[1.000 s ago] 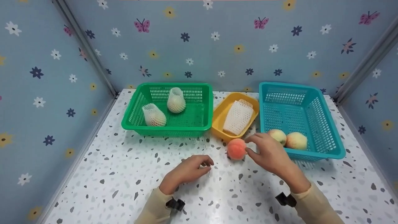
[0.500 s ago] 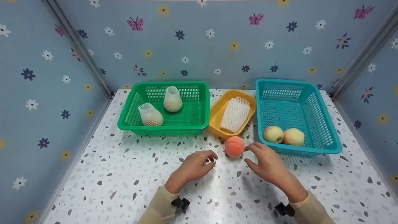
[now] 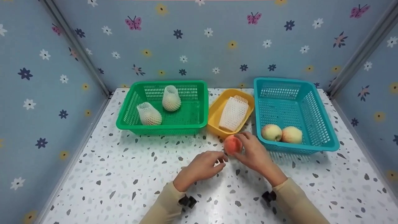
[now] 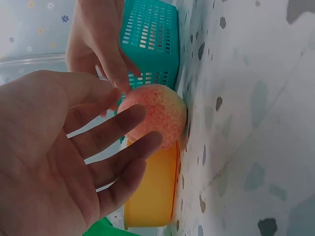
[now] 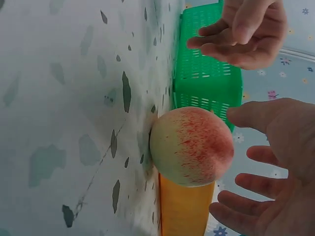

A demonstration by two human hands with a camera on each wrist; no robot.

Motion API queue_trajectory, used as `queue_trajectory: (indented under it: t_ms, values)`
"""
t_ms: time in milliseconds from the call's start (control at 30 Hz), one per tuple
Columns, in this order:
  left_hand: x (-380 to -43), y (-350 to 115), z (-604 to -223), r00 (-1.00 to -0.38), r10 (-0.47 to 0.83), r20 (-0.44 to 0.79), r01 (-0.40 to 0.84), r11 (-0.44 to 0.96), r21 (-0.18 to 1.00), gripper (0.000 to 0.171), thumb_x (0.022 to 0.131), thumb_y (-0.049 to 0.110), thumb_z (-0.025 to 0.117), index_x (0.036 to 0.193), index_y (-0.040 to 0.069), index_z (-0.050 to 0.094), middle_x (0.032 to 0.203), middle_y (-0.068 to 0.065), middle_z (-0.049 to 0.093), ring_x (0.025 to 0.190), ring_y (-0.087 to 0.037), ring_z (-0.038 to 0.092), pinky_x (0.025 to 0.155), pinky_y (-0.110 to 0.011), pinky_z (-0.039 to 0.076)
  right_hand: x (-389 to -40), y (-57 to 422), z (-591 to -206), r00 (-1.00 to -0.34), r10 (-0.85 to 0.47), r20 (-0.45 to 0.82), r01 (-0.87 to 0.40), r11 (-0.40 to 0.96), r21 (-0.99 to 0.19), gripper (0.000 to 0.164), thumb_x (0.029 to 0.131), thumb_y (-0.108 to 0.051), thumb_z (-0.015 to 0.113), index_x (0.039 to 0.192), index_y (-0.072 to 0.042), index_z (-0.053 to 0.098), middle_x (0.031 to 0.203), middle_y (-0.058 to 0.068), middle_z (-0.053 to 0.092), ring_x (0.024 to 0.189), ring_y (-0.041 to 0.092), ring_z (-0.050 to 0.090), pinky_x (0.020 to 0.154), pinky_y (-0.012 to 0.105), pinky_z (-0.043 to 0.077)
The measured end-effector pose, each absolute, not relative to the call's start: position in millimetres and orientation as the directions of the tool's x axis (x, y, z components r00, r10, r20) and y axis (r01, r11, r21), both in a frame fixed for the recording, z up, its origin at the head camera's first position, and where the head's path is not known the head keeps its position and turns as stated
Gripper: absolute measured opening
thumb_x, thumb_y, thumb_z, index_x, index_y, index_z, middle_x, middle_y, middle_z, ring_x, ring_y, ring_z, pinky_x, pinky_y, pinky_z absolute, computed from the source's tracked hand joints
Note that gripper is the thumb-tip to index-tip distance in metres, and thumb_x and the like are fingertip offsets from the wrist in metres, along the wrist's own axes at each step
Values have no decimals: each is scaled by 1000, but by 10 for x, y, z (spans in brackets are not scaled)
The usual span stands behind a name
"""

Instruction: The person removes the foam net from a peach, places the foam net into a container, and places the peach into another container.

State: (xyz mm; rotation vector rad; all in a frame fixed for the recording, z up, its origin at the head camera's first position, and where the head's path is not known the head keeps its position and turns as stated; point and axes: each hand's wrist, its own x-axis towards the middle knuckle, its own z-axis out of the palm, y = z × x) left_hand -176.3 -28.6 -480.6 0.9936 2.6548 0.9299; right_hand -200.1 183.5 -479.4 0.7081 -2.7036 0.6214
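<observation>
A red and pale yellow peach (image 3: 231,145) rests on the speckled table, just in front of the yellow basket (image 3: 214,119). My right hand (image 3: 255,154) is at its right side, with thumb and forefinger spread about it. In the right wrist view, the fingers of that hand stand loose beside the peach (image 5: 192,146), the thumb close to its surface; whether they touch cannot be told. My left hand (image 3: 203,166) hovers at the near left of the peach, fingers relaxed and slightly bent, holding nothing. From the left wrist view, its fingertips overlap the peach (image 4: 160,113).
The green basket (image 3: 161,128) at the left contains two fruits in white foam nets (image 3: 171,99). Folded foam nets (image 3: 233,113) lie in the yellow basket. Two peaches (image 3: 291,135) sit at the near side of the blue basket (image 3: 323,124). A flowered wall (image 3: 214,46) stands behind.
My right hand has moved left from beside the blue basket to the peach. My left hand has shifted right, closer to the peach. The whole view has tilted slightly; the peach stays on the table.
</observation>
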Motion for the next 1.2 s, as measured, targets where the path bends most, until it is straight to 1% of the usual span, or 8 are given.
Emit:
queue_trajectory:
  t_ms: [100, 267, 433, 700, 900, 1067, 1200]
  values:
    - [-1758, -268, -4798, -754, 653, 67, 556, 581, 595, 16, 87, 26, 54, 100, 20, 61, 88, 15, 57, 81, -3, 53, 68, -24, 44, -2075, 1766, -4811, -860, -388, 332, -489, 812, -320, 61, 64, -34, 76, 117, -16, 50, 110, 4, 48, 92, 21, 47, 71, 38, 46]
    - [-1750, -273, -4803, -740, 669, 64, 562, 564, 605, 15, 86, 26, 55, 100, 23, 60, 89, 16, 56, 82, -3, 53, 68, -23, 43, -2150, 1671, -4877, -878, -374, 298, -461, 829, -317, 64, 61, -33, 78, 115, -15, 50, 107, 6, 47, 87, 20, 48, 67, 36, 46]
    - [-1758, -305, -4815, -736, 674, 67, 564, 556, 610, 15, 87, 25, 54, 100, 26, 60, 89, 18, 55, 82, -3, 53, 69, -23, 43, -2186, 1621, -4947, -875, -359, 326, -462, 819, -339, 61, 61, -31, 77, 113, -15, 50, 107, 5, 46, 86, 20, 47, 66, 35, 46]
    - [-1773, -346, -4833, -729, 682, 65, 565, 545, 619, 16, 87, 23, 54, 101, 22, 61, 88, 18, 55, 80, 0, 51, 68, -23, 43, -2209, 1593, -4985, -866, -346, 360, -469, 812, -347, 57, 59, -33, 76, 107, -16, 50, 104, 5, 45, 83, 21, 46, 61, 34, 45]
    - [-1749, -388, -4831, -749, 663, 20, 539, 591, 601, 16, 87, 27, 53, 100, 22, 60, 90, 15, 57, 82, -4, 53, 70, -24, 43, -2128, 1627, -4922, -872, -347, 346, -463, 813, -353, 62, 57, -33, 76, 110, -15, 50, 105, 3, 45, 84, 19, 45, 60, 33, 44]
    - [-1739, -419, -4864, -754, 657, 9, 532, 602, 595, 15, 87, 28, 53, 99, 22, 60, 88, 14, 57, 83, -7, 54, 69, -25, 43, -1995, 1687, -4806, -854, -353, 381, -485, 806, -340, 64, 57, -33, 76, 113, -14, 51, 105, 3, 45, 87, 19, 43, 60, 34, 45]
    - [-1754, -446, -4895, -760, 650, 6, 524, 608, 596, 15, 86, 28, 53, 99, 23, 60, 88, 13, 57, 84, -9, 55, 70, -26, 43, -1872, 1737, -4684, -851, -352, 389, -489, 801, -345, 67, 54, -32, 78, 113, -16, 50, 107, 1, 45, 89, 18, 43, 62, 33, 45]
